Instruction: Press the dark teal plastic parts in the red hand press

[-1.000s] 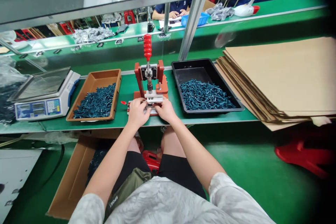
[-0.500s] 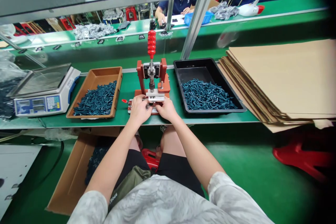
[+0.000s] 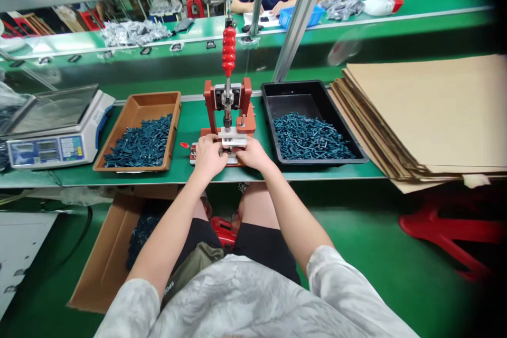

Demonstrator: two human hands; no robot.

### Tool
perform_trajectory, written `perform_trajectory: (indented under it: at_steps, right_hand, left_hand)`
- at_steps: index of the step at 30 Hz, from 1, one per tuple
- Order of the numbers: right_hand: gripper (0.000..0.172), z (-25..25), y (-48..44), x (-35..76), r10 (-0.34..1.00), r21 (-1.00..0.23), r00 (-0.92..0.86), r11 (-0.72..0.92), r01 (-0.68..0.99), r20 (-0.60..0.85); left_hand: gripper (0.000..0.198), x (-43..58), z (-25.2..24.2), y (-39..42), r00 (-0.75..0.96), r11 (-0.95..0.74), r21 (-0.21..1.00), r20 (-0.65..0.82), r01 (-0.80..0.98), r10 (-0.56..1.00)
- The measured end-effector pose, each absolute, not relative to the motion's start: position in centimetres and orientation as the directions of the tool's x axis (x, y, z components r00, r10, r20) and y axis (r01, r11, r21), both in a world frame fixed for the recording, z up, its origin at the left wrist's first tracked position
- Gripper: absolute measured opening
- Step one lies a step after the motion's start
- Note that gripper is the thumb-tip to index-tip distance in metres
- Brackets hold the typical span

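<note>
Both hands (image 3: 208, 158) touch the red press (image 3: 227, 97) between a brown tray (image 3: 147, 108) and a black tray (image 3: 295, 101).

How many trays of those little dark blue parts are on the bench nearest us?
2: a brown tray left of the hand press, and a black tray right of it. Both are in plain view.

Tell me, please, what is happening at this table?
A person has the left hand and right hand at the lower front of a red-and-silver metal press, whose ribbed red handle points up. Whatever the fingers hold is hidden. Small dark teal pieces lie in a brown rectangular tray on the left and a black rectangular tray on the right.
</note>
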State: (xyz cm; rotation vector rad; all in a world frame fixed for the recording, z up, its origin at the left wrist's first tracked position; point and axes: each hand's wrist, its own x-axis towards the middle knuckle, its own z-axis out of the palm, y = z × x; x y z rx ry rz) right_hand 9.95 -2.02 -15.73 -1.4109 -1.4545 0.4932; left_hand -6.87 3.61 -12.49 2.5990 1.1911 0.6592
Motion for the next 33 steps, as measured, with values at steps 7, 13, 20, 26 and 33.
perform_trajectory:
  at_steps: [7, 13, 20, 26, 33]
  right_hand:
    - [0.026, -15.9, -2.7, 9.1, 0.863, -0.753, 0.231, 0.226, 0.618, 0.448]
    - [0.025, -15.8, -2.5, 9.3, 0.865, -0.734, 0.213, 0.229, 0.639, 0.455]
    - [0.018, -15.9, -2.6, 9.3, 0.864, -0.732, 0.198, 0.246, 0.635, 0.463]
    - [0.018, -16.3, -2.5, 9.3, 0.850, -0.774, 0.225, 0.285, 0.565, 0.477]
    - [0.026, -16.9, -1.9, 10.5, 0.911, -0.912, 0.331, 0.100, 0.399, 0.245]
  left_hand:
    - [0.018, -6.9, -13.0, 3.4, 0.577, -0.678, 0.337, 0.359, 0.653, 0.734]
    - [0.022, -8.8, -13.7, 2.6, 0.592, -0.751, 0.369, 0.463, 0.548, 0.660]
    - [0.061, -12.5, -15.0, 5.4, -0.028, -0.419, 0.835, 0.457, 0.356, 0.889]
    - [0.079, -10.0, -15.2, 5.7, 0.347, -0.522, 0.677, 0.391, 0.519, 0.853]
    - [0.093, -11.5, -14.5, 5.3, 0.604, -0.718, 0.332, 0.389, 0.612, 0.695]
